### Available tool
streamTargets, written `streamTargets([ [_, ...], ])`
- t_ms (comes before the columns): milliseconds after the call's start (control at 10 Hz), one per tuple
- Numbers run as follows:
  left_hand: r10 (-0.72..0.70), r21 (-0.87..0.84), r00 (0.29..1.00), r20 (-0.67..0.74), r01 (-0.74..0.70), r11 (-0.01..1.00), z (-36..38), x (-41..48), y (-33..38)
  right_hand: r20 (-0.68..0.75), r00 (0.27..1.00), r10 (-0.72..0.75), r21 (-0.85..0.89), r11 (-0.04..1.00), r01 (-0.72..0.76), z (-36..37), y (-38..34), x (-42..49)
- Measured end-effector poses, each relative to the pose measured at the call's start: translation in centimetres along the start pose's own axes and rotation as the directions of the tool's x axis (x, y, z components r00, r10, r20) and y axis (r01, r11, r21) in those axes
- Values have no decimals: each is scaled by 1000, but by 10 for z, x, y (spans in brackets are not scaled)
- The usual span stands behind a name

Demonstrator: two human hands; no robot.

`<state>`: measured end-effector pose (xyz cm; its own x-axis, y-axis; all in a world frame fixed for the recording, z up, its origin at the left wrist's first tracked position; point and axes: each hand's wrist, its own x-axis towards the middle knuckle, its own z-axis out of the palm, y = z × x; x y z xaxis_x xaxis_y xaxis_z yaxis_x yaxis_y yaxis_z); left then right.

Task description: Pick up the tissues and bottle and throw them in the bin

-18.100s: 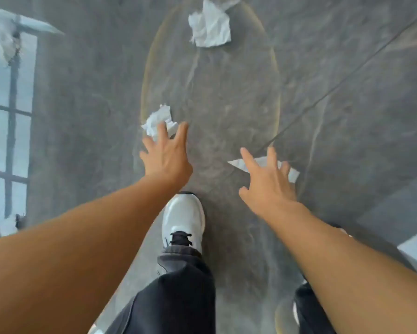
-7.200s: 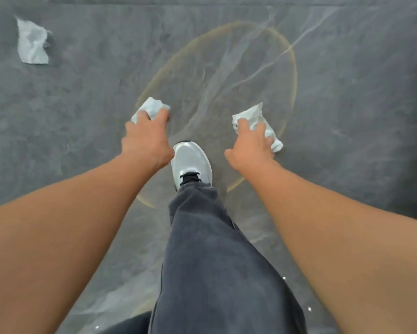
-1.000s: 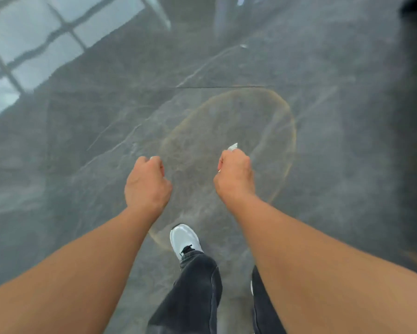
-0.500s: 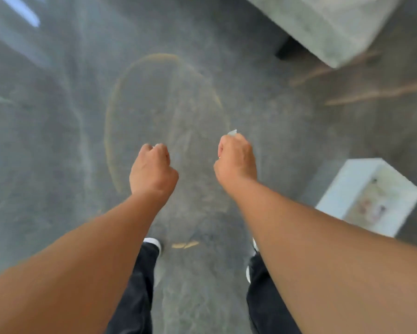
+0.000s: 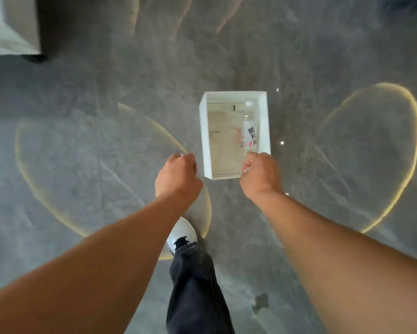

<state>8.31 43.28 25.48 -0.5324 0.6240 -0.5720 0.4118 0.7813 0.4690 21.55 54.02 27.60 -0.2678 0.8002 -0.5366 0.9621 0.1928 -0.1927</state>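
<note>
A white rectangular bin [image 5: 205, 131] stands open on the grey marble floor ahead of me. A clear plastic bottle [image 5: 248, 127] with a white label lies inside it along the right wall. My left hand [image 5: 177, 175] is a closed fist just left of the bin's near corner; whatever it holds is hidden inside the fist. My right hand [image 5: 259, 175] is clenched over the bin's near right corner, and a sliver of white tissue [image 5: 246, 170] peeks out from it.
A pale block of furniture [image 5: 10, 27] with a dark base stands at the far left. My white shoe [image 5: 182, 233] and dark trouser leg are below the hands. Light rings reflect on the glossy floor on both sides.
The view has swung round so the bin now sits straight ahead, just beyond both fists. Both hands stay clenched as before.
</note>
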Motion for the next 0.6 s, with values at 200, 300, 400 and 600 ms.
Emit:
streamTargets([
  [200, 102, -34, 991, 89, -99, 995, 77, 72, 56, -50, 992, 118, 350, 932, -93, 32, 47, 60],
  [300, 112, -124, 988, 107, -99, 987, 109, 99, 62, -52, 984, 169, 440, 889, -130, 50, 61, 79],
  [400, 87, -179, 995, 48, -77, 981, 129, 115, 52, -50, 983, 176, 482, 866, -130, 62, 71, 93],
  [600, -38, -120, 999, 5, 38, 992, 98, 112, 7, 13, 971, 238, 228, 945, -234, 65, 68, 85],
])
